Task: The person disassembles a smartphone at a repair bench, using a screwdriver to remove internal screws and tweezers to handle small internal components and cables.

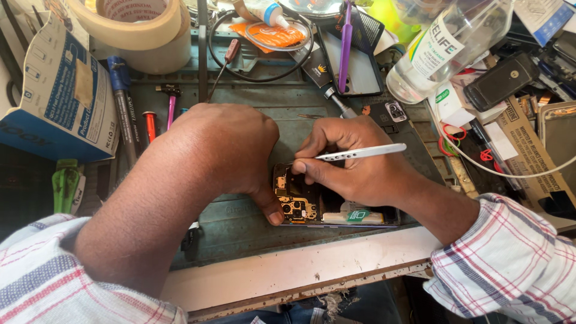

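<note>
An opened phone with its circuit board and battery exposed lies on a dark green work mat. My left hand rests over the phone's left end, thumb pressing its lower edge. My right hand grips silver tweezers, whose tip points down at the board near the phone's upper left. Most of the phone is hidden under both hands.
A blue and white box and a roll of tape sit at the far left. Screwdrivers lie by the mat. A clear bottle, a purple tool, phone parts and cables crowd the back and right. The bench's white front edge runs below.
</note>
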